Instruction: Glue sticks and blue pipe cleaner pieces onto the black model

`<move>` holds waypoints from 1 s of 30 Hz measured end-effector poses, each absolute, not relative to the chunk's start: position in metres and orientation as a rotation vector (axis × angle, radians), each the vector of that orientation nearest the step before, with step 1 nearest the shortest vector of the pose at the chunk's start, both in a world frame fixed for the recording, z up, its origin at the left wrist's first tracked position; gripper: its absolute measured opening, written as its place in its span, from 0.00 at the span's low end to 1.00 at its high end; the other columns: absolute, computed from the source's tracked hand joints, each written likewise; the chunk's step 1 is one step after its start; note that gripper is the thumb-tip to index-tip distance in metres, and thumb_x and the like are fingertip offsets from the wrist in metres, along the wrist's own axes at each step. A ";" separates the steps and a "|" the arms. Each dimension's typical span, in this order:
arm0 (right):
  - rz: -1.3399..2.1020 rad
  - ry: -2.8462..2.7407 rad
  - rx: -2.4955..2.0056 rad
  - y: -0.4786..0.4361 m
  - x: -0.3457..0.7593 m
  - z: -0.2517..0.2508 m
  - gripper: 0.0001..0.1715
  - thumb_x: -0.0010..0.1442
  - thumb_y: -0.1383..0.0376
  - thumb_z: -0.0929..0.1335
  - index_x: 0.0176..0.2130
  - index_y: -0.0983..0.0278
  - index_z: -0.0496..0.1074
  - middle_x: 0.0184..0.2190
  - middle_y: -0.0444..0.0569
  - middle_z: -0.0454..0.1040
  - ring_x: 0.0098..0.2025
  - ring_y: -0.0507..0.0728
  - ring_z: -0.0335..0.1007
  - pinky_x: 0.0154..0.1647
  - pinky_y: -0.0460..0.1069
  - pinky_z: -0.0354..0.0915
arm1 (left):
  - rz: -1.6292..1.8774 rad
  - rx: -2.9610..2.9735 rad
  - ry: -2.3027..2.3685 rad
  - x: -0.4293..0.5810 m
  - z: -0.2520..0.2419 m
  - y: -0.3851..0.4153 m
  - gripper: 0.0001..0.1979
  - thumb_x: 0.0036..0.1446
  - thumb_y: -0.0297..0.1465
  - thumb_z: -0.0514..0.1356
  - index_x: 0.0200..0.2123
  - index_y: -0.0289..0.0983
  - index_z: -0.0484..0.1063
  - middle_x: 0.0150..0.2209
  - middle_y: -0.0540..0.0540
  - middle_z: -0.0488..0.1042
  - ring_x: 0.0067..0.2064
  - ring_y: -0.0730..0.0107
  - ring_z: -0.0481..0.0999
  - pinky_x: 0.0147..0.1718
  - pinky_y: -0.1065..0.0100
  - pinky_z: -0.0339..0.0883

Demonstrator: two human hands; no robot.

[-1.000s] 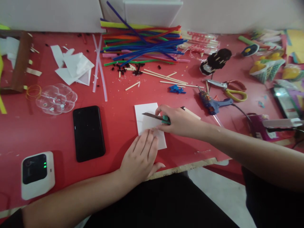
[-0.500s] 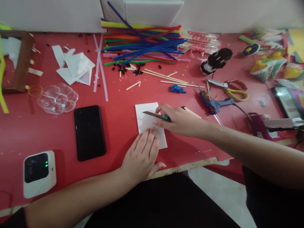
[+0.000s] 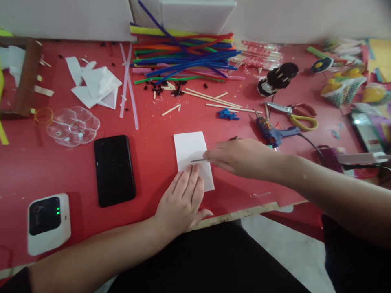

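Observation:
A white rectangle of paper or thin board [image 3: 190, 145] lies on the red table. My left hand [image 3: 181, 198] rests flat across its lower part, fingers stretched out and holding nothing. From the right, my right hand [image 3: 240, 158] is closed round a utility knife [image 3: 198, 160]. The blade sticks out to the left over the white piece, just above my left fingertips; whether it touches the surface I cannot tell. My fingers hide the knife's handle.
Left of the white piece lie a black phone [image 3: 115, 171] and a white device [image 3: 49, 224]. Pipe cleaners [image 3: 186, 57] and wooden sticks [image 3: 210, 99] lie behind it. At right are a hot glue gun [image 3: 276, 132], scissors [image 3: 293, 112] and a dark figure [image 3: 279, 79].
My right hand has turned and brought the knife blade lower, close to my left fingertips. My left hand and the white piece have stayed in place.

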State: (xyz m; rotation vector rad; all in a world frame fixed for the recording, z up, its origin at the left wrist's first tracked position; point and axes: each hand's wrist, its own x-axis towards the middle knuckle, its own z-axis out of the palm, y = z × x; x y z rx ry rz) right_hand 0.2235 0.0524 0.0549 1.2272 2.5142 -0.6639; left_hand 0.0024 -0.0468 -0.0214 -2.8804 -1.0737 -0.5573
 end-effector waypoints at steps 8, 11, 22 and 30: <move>-0.626 2.511 1.155 0.053 0.216 0.056 0.16 0.69 0.63 0.61 0.49 0.56 0.76 0.31 0.47 0.77 0.29 0.54 0.69 0.29 0.48 0.49 | -0.551 -2.867 -1.074 0.002 -0.021 -0.048 0.38 0.65 0.55 0.51 0.56 0.23 0.69 0.61 0.25 0.71 0.62 0.42 0.72 0.60 0.52 0.65; -0.601 2.507 1.151 0.053 0.216 0.056 0.16 0.69 0.63 0.60 0.48 0.57 0.75 0.30 0.46 0.76 0.29 0.53 0.68 0.28 0.48 0.48 | -0.548 -2.872 -1.074 0.002 -0.021 -0.048 0.39 0.65 0.56 0.50 0.56 0.23 0.69 0.62 0.25 0.70 0.63 0.41 0.71 0.59 0.52 0.65; -0.597 2.413 1.266 0.053 0.211 0.058 0.17 0.69 0.62 0.60 0.48 0.58 0.75 0.33 0.49 0.75 0.28 0.54 0.66 0.27 0.48 0.47 | -0.569 -2.885 -1.077 0.002 -0.021 -0.046 0.40 0.64 0.57 0.50 0.55 0.23 0.70 0.62 0.25 0.70 0.62 0.41 0.71 0.59 0.52 0.65; -0.638 2.376 1.297 0.051 0.211 0.060 0.19 0.69 0.62 0.59 0.51 0.56 0.75 0.35 0.48 0.77 0.30 0.55 0.68 0.28 0.48 0.49 | -0.548 -2.893 -1.085 0.002 -0.022 -0.045 0.41 0.64 0.57 0.50 0.57 0.23 0.69 0.63 0.25 0.69 0.63 0.41 0.70 0.61 0.51 0.61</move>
